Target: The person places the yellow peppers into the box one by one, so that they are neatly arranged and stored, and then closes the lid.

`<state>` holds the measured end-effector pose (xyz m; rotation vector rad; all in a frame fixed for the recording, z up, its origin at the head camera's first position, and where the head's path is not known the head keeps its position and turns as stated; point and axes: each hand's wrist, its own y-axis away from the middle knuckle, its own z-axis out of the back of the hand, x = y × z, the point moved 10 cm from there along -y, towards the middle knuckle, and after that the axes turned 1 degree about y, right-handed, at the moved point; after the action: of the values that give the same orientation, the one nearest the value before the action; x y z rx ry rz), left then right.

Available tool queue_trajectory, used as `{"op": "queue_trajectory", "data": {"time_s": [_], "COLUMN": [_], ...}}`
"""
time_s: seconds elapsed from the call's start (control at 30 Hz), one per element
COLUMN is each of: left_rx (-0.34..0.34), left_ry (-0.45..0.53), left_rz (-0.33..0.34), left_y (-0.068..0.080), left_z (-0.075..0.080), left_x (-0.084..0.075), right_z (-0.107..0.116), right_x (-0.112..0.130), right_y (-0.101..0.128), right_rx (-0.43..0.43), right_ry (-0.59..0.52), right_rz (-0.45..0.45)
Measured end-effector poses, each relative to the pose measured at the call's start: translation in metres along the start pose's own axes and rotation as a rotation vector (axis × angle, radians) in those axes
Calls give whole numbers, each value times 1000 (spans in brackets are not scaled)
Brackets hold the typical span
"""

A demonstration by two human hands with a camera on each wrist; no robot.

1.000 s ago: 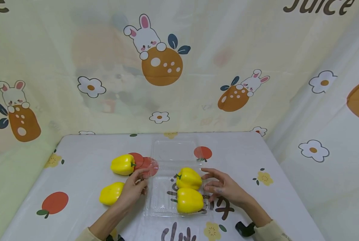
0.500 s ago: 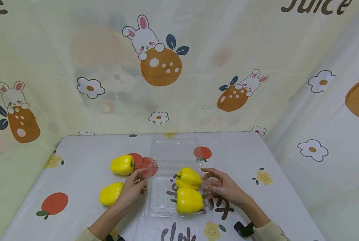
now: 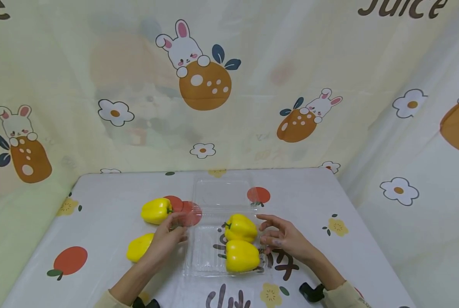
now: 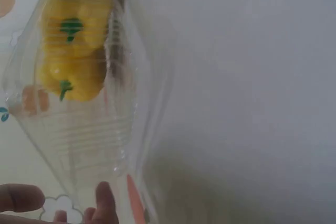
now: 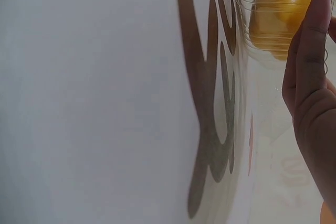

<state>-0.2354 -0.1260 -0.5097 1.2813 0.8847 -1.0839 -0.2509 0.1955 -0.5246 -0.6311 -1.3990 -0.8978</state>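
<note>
Bunny-print table (image 3: 329, 201); both hands, left hand (image 3: 167, 239) and right hand (image 3: 285, 239), loosely uncurled beside barely visible clear tray (image 3: 204, 256).

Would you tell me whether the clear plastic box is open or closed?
Open: the clear box has its lid folded back flat, two yellow peppers uncovered inside.

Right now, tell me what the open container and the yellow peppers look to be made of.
Clear container: thin, glossy transparent plastic, probably; the tablecloth print shows through it and ribs catch light in the left wrist view. Yellow peppers: smooth, evenly coloured, slightly shiny skin; real or plastic imitation, the look leaves open.
</note>
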Motion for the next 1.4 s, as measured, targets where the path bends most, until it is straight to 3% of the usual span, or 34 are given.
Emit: {"op": "queue_trajectory", "data": {"time_s": [0.17, 0.33, 0.57, 0.7, 1.0, 1.4], "left_rx": [-11, -15, 35, 64, 198, 247], "left_ry": [11, 27, 91, 72, -145, -500], "left_rz": [24, 5, -29, -59, -272, -390], "left_y": [-2, -1, 3, 7, 17, 27], "left_z": [10, 18, 24, 31, 37, 54], "left_x": [-9, -20, -33, -40, -53, -55], "right_z": [0, 1, 1, 1, 1, 0], "right_x": [-1, -1, -2, -3, -2, -2], "right_y": [0, -1, -1, -1, -1, -2], "right_rx": [1, -2, -12, -12, -4, 0], "right_ry": [2, 6, 15, 11, 3, 8], "right_rz": [-5, -11, -25, -28, -8, -6]}}
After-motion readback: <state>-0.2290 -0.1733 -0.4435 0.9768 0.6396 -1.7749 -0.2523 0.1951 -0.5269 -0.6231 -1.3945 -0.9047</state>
